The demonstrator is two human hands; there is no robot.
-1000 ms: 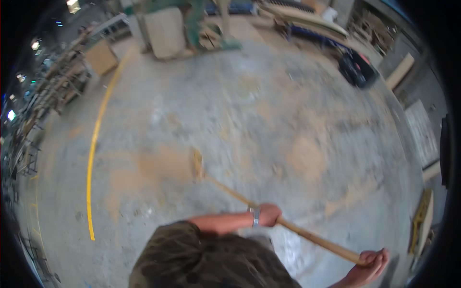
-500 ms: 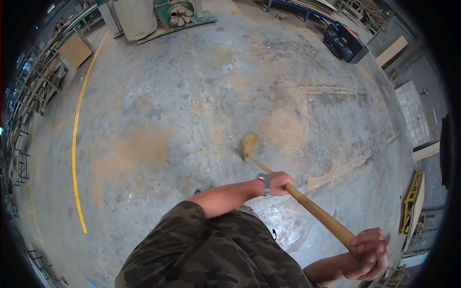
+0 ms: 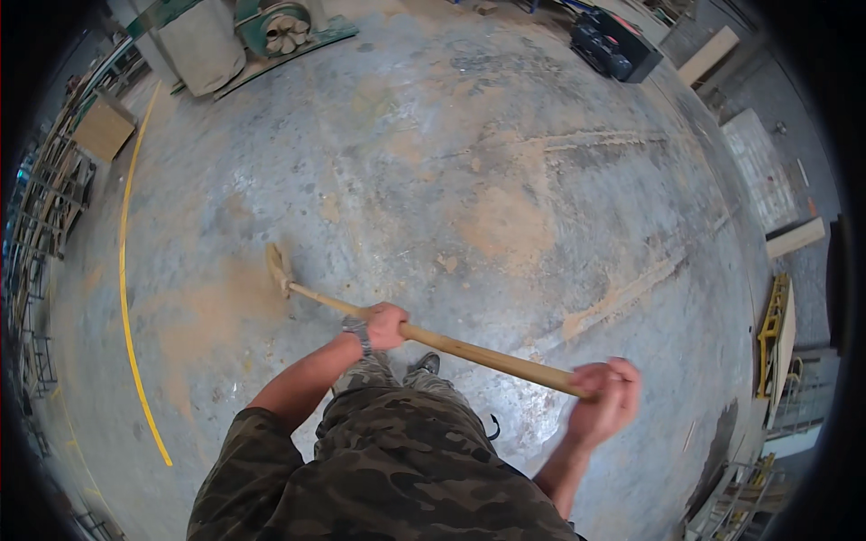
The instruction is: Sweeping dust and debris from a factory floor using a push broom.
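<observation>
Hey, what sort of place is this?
Probably a workshop or factory, perhaps for woodworking: there's a round-housed green metal machine, tan sawdust-like patches on the grey concrete floor, and a long yellow floor line.

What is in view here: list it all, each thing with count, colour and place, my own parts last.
Broom: one, tan, across the middle, head at left
Dust: several patches, tan, on the floor
Floor: one, grey, throughout
Bold line: one, yellow, left floor
Machine: one, green, top left
Box: one, brown, upper left
Racks: count unclear, greyish, left edge
Box-shaped unit: one, black, top right
Boards: at least two, pale, right side
Frame: one, yellow, right
Watch: one, grey, left wrist
Shirt: one, camouflage, bottom
Shoe: one visible, dark, lower middle
Hands: two, bare; left hand mid-handle, right hand at handle's end
</observation>
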